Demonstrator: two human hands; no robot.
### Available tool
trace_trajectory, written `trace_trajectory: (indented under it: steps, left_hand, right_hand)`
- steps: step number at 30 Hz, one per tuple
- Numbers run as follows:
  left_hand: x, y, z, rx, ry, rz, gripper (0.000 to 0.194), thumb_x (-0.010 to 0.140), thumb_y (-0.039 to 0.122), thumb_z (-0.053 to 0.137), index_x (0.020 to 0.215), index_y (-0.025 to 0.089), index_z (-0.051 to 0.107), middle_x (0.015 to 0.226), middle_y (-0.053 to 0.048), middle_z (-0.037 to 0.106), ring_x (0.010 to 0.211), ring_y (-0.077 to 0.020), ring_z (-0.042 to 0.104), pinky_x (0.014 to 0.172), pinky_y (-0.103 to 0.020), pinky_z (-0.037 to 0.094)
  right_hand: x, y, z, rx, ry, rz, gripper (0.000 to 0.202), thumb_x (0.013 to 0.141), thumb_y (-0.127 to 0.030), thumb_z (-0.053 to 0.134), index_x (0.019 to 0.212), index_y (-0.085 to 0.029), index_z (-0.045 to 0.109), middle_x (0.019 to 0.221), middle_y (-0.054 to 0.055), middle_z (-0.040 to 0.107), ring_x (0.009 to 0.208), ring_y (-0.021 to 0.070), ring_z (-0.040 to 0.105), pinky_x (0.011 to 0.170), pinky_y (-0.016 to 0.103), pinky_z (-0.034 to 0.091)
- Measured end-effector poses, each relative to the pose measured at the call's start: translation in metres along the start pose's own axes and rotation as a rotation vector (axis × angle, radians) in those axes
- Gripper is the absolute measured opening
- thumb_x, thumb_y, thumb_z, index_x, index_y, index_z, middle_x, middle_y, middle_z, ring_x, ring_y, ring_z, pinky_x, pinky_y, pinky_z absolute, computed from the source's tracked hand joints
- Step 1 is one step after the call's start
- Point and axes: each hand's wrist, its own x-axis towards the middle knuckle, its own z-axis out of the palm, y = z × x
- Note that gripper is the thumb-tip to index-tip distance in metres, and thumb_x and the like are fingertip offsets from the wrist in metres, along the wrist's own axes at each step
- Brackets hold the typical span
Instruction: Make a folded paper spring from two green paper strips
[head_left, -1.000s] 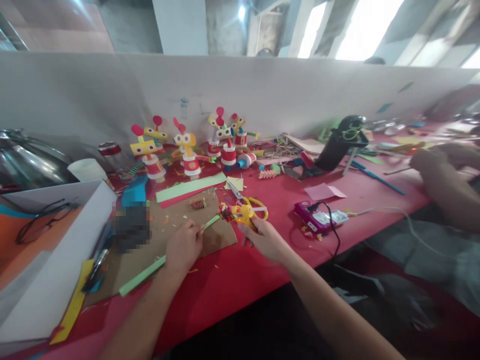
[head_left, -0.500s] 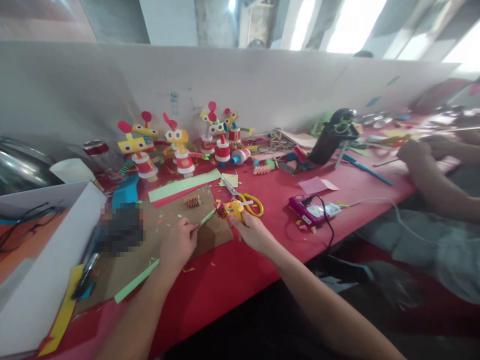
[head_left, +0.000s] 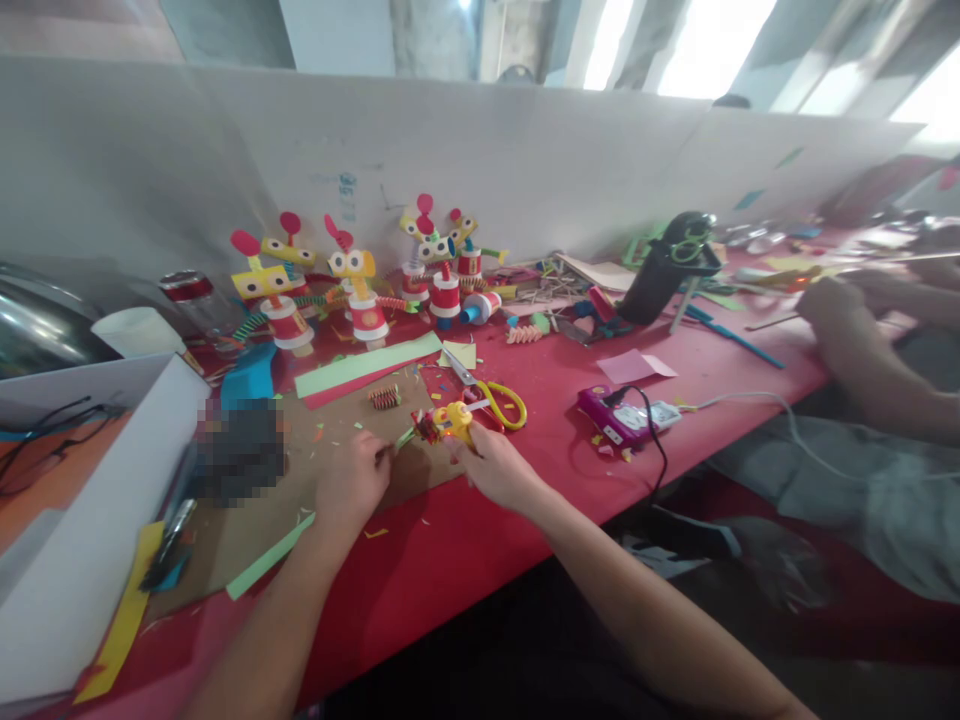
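Thumb and fingertips of your left hand (head_left: pixel 354 480) pinched a narrow green paper strip (head_left: pixel 405 437), its free end pointing toward your right hand (head_left: pixel 499 462). That hand was wrapped around a yellow glue gun (head_left: pixel 454 422), whose clutter-crusted nozzle end sat at the strip's tip; you could not tell whether the two touched. Your hands were apart, low over the edge of a brown cardboard sheet (head_left: pixel 304 480). Below your left wrist another length of green paper (head_left: pixel 268 557) showed, perhaps the same strip; your wrist hid the join.

Just beyond lay a folded paper coil (head_left: pixel 385 398), and past the gun the yellow-handled scissors (head_left: pixel 502 404) rested on the red tabletop (head_left: pixel 547 450).

As for progress, the coil looked fully folded and lay loose, while the strip in your grip was unfolded, so the folding of that piece seemed left to do. At the back, several paper-cup figures (head_left: pixel 369 317) stood with eyes and coiled arms, apparently complete or nearly so; near them a red-and-white cup (head_left: pixel 486 307) lay tipped over.

To your right sat a purple power strip (head_left: pixel 615 417), and farther off, a co-worker's hand (head_left: pixel 825 298).
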Motion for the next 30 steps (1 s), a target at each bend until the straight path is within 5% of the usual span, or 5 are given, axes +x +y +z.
trace_trajectory:
  steps: [10,17,23,27,30]
  left_hand:
    - [0.001,-0.003,0.0,0.002,0.001,-0.015,0.023,0.083,0.032,0.05,0.086,0.022,0.071,0.092,-0.005,0.067,0.08,-0.0194,0.06,0.067,-0.03,0.04]
    - [-0.003,0.004,-0.005,0.143,0.03,0.066,0.028,0.087,0.03,0.044,0.084,0.022,0.07,0.088,-0.005,0.066,0.081,-0.0206,0.06,0.066,-0.03,0.038]
    - [-0.002,0.001,-0.005,0.143,0.125,0.037,0.026,0.089,0.025,0.039,0.086,0.021,0.064,0.092,-0.005,0.067,0.081,-0.0196,0.061,0.066,-0.029,0.037]
    - [-0.002,-0.002,-0.01,0.072,0.19,-0.056,0.027,0.092,0.025,0.034,0.096,0.02,0.06,0.087,-0.006,0.069,0.078,-0.0199,0.062,0.066,-0.029,0.037]
    - [-0.004,-0.001,-0.013,-0.055,0.25,-0.099,0.024,0.091,0.024,0.037,0.098,0.021,0.06,0.085,-0.005,0.07,0.076,-0.0192,0.063,0.066,-0.028,0.038]
  right_hand:
    - [0.003,0.004,-0.003,0.003,0.02,-0.01,0.025,0.086,-0.039,0.05,0.072,-0.019,0.05,0.063,0.003,0.06,0.056,0.0137,0.054,0.051,0.023,0.031]
    - [0.042,0.049,-0.059,0.259,0.268,0.248,0.033,0.087,-0.048,0.043,0.084,-0.017,0.054,0.051,0.001,0.059,0.05,0.0165,0.059,0.049,0.023,0.039]
    - [0.071,0.088,-0.101,-0.236,0.292,0.429,0.043,0.089,-0.045,0.039,0.088,-0.009,0.063,0.08,0.018,0.067,0.082,0.0275,0.065,0.071,0.033,0.045]
    - [0.059,0.076,-0.083,-0.411,0.622,0.303,0.032,0.084,-0.035,0.052,0.096,-0.008,0.062,0.115,0.026,0.056,0.113,0.0345,0.049,0.09,0.043,0.038]
    - [0.045,0.042,-0.033,-0.076,0.562,0.002,0.024,0.078,-0.033,0.062,0.093,-0.014,0.063,0.109,0.018,0.059,0.107,0.0286,0.051,0.089,0.04,0.039]
